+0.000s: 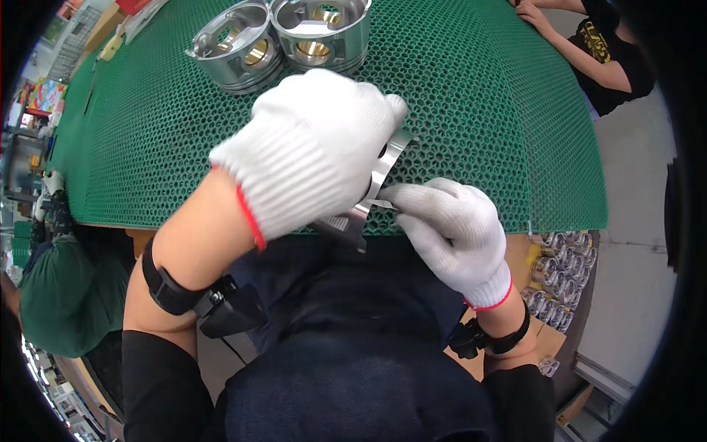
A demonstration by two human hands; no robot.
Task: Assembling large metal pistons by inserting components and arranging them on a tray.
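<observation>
My left hand [313,147], in a white knit glove, is closed over a silvery metal piston [381,168]. The piston is tilted near the front edge of the green mat [471,132], and the glove covers much of it. Beside it my right hand [455,230], gloved too, pinches a small pointed metal blade [381,203]. The blade's tip meets or nearly meets the piston's rim; I cannot tell which. Two more pistons [239,55] [324,37] with brass-coloured pin bores stand on the mat beyond my left hand.
Several pistons [563,269] stand in rows on cardboard at the lower right, below the table's level. A person in a black shirt [607,55] leans on the far right edge. Another in a green top [70,295] is at the left. A yellow-handled tool [110,48] lies far left.
</observation>
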